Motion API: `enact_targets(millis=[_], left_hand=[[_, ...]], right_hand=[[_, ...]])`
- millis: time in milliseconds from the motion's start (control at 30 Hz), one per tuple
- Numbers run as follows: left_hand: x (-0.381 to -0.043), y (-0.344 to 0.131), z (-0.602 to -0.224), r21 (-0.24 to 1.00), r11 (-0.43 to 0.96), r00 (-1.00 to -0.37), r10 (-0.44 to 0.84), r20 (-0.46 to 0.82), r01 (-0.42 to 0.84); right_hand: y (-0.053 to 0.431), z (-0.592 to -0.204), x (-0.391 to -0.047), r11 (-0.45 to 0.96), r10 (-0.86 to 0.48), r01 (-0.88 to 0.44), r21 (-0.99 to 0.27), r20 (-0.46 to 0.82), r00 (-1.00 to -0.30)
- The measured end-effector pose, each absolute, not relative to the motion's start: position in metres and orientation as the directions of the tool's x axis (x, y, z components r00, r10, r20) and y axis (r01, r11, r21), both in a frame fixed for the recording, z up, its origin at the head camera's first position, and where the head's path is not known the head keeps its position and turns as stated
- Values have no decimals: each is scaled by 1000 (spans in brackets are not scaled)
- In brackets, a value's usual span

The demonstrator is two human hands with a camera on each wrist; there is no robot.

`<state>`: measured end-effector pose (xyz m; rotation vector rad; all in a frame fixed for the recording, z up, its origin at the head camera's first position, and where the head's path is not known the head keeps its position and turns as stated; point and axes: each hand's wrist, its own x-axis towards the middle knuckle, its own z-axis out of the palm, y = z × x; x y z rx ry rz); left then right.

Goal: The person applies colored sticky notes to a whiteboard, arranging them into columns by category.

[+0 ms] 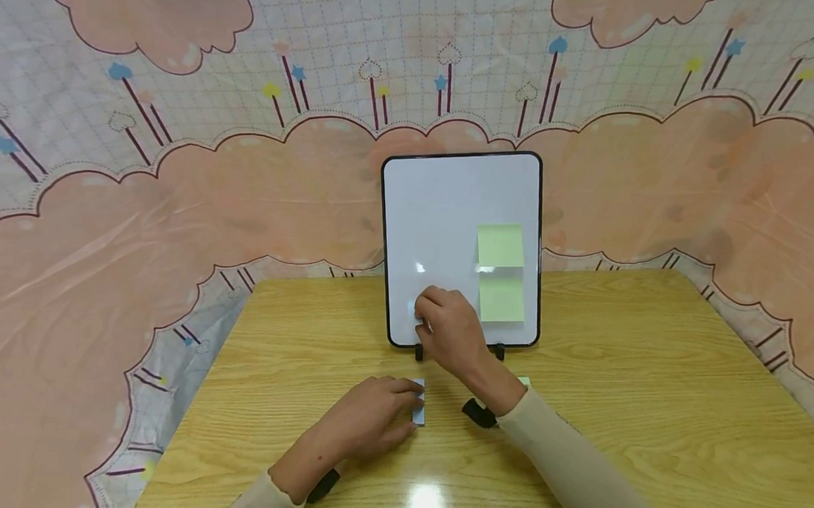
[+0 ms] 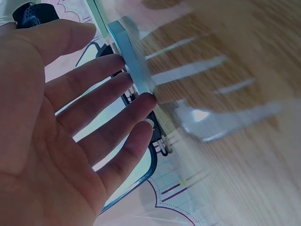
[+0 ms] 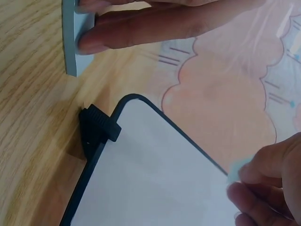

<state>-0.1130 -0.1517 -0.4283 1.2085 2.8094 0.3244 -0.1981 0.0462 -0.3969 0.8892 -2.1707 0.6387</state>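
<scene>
A pale blue sticky note [image 3: 239, 170] is pinched between the thumb and finger of my right hand [image 1: 451, 331]. That hand is at the lower left part of the whiteboard [image 1: 432, 208], and in the head view it covers most of the note. On the table, my left hand [image 1: 379, 413] touches a blue sticky note pad [image 1: 419, 403] with its fingertips. In the left wrist view those fingers are fairly straight along the pad's [image 2: 127, 52] edge, and the thumb stays apart from it. Two green sticky notes [image 1: 500, 245] are stuck one above the other on the board's right side.
The whiteboard stands upright on black stand feet [image 1: 419, 352] towards the back of the wooden table [image 1: 654, 395]. Partly hidden behind my right wrist lies something light green [image 1: 524, 382]. A patterned cloth [image 1: 277, 191] hangs behind and around the table.
</scene>
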Motion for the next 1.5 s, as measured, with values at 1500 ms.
enact_targets(millis=[1500], left_hand=[[-109,-150,-431,239,665,-688,725,19,708]], right_hand=[[52,-393,-236,661,-241,-743,-105,908,-342]])
